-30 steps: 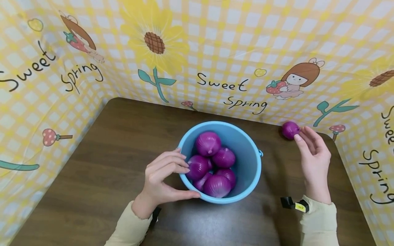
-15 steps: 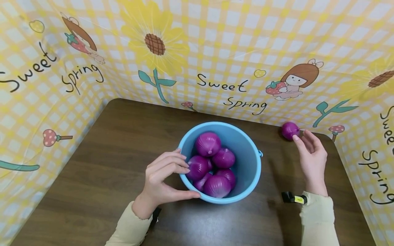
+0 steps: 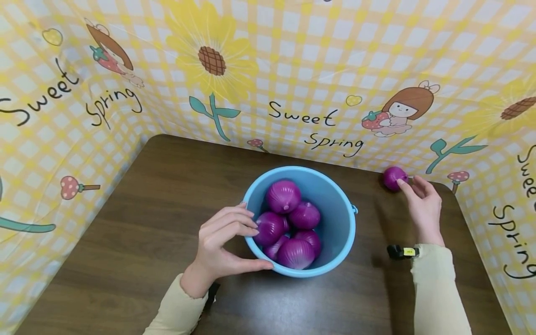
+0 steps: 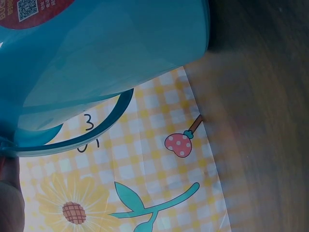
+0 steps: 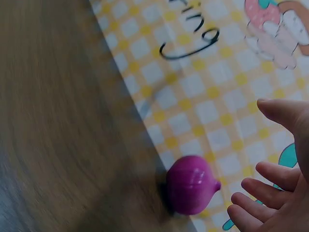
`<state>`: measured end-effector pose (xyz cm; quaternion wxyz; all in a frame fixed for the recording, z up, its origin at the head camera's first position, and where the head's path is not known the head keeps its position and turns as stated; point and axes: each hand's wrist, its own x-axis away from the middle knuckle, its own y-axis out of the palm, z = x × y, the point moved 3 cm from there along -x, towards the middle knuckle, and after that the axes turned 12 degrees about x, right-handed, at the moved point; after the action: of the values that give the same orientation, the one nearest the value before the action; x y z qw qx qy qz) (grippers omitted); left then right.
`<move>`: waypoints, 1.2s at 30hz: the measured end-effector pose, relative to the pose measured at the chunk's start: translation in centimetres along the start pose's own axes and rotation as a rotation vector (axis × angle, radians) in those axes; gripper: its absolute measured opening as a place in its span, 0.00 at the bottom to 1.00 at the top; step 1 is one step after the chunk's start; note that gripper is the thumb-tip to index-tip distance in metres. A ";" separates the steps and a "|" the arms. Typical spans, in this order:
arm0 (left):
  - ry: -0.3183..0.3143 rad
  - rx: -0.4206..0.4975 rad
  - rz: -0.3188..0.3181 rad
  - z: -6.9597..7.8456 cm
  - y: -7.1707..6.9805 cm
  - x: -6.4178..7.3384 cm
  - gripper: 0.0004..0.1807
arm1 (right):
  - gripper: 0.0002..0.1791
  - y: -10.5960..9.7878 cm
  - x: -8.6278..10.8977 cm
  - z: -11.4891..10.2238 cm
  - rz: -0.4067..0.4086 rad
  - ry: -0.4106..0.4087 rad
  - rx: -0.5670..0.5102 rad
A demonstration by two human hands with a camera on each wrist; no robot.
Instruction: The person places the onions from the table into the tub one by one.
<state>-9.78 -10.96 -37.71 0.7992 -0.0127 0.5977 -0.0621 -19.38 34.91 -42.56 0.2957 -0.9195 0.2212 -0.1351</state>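
Note:
A light-blue bucket (image 3: 341, 232) holds several purple onions (image 3: 295, 253). At its left side my left hand (image 3: 222, 242) grips the rim, fingers over the edge and thumb along the front; the left wrist view shows the bucket's outer wall (image 4: 120, 53) and its handle (image 4: 116, 116). One more purple onion (image 3: 394, 178) lies on the table near the back right. Beside it is my right hand (image 3: 427, 204), thumb overlapping the onion in the head view. In the right wrist view a gap separates these loosely spread fingers (image 5: 275, 198) from the onion's stubby tip.
The brown wooden table (image 3: 138, 223) carries the bucket. A yellow checked cloth (image 3: 301, 79) printed with flowers stands as a wall along the back and both sides, close behind the loose onion. Black straps with a small camera (image 3: 402, 252) sit on the wrists.
My right hand has shifted slightly to the left, and its forearm has moved forward. The loose onion stays where it was. My left hand and the bucket have not moved.

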 end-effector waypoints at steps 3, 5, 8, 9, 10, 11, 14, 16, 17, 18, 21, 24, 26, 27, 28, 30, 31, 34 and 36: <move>0.000 0.000 0.000 0.0 0.0 0.0 0.30 | 0.47 0.1 -0.9 0.3 -0.009 0.008 0.023; 0.001 0.000 0.000 -0.1 0.0 0.1 0.30 | 0.47 0.1 -1.6 0.5 0.001 0.004 0.029; 0.001 0.001 -0.001 -0.1 -0.1 0.1 0.30 | 0.46 0.1 -2.4 0.8 0.020 -0.004 0.037; 0.001 0.003 -0.001 -0.2 -0.1 0.1 0.30 | 0.46 0.1 -2.7 0.9 0.026 -0.011 0.046; 0.002 0.003 -0.001 -0.2 -0.1 0.1 0.30 | 0.45 0.2 -2.9 0.9 0.029 -0.016 0.059; 0.002 0.004 -0.001 -0.2 -0.1 0.1 0.30 | 0.45 0.2 -3.2 1.0 0.031 -0.025 0.077; 0.000 0.006 -0.002 -0.2 -0.1 0.1 0.30 | 0.45 0.5 -3.7 1.0 0.021 -0.053 0.132; -0.002 0.007 -0.002 -0.2 0.0 0.1 0.30 | 0.45 0.7 -4.1 1.0 0.010 -0.067 0.158; -0.003 0.008 -0.003 -0.2 0.0 0.1 0.30 | 0.46 0.8 -4.3 1.1 0.006 -0.072 0.170; -0.004 0.008 -0.003 -0.2 0.0 0.1 0.30 | 0.46 1.0 -4.5 1.1 0.001 -0.075 0.178; -0.004 0.010 -0.002 -0.2 0.0 0.1 0.30 | 0.47 1.2 -5.0 1.2 -0.002 -0.088 0.203; -0.002 0.009 0.000 -0.2 0.1 0.1 0.30 | 0.48 1.5 -5.4 1.2 0.000 -0.100 0.229; -0.002 0.008 0.001 -0.2 0.1 0.1 0.30 | 0.47 1.7 -5.6 1.1 0.000 -0.108 0.243; -0.002 0.007 0.001 -0.2 0.1 0.1 0.30 | 0.47 1.7 -5.6 1.1 0.000 -0.113 0.251; -0.002 0.007 0.001 -0.2 0.1 0.1 0.30 | 0.47 1.8 -5.7 1.0 0.001 -0.118 0.257; -0.003 0.007 0.001 -0.2 0.1 0.1 0.30 | 0.45 2.0 -5.8 1.0 0.001 -0.127 0.268; -0.003 0.006 0.001 -0.1 0.1 0.1 0.30 | 0.45 2.1 -5.8 1.0 0.004 -0.131 0.272; -0.004 0.007 0.001 -0.1 0.1 0.1 0.30 | 0.43 2.2 -5.8 1.1 0.014 -0.128 0.269; -0.006 0.008 -0.001 -0.1 0.1 0.1 0.30 | 0.42 2.3 -5.9 1.3 0.027 -0.123 0.267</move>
<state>-9.84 -10.89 -37.81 0.8009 -0.0098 0.5952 -0.0648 -24.72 36.73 -45.61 0.4299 -0.8755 0.1951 -0.1028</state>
